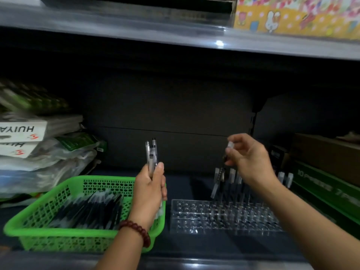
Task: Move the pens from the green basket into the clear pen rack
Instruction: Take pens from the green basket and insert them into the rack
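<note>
Gripping bundle of pens (151, 153) upright in left hand (150, 190) over right end of green basket (37, 229), with loose pens (87, 209) lying inside. Pinching single pen (218, 180) in right hand (248, 160) above clear pen rack (187, 213), tip seemingly at rear row beside standing pens (232, 175); blurred.

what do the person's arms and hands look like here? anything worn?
Both forearms are bare, with no sleeves in view, and neither hand is gloved. The left hand has a bracelet of round dark-red beads at the wrist. The right hand shows no watch or band.
</note>
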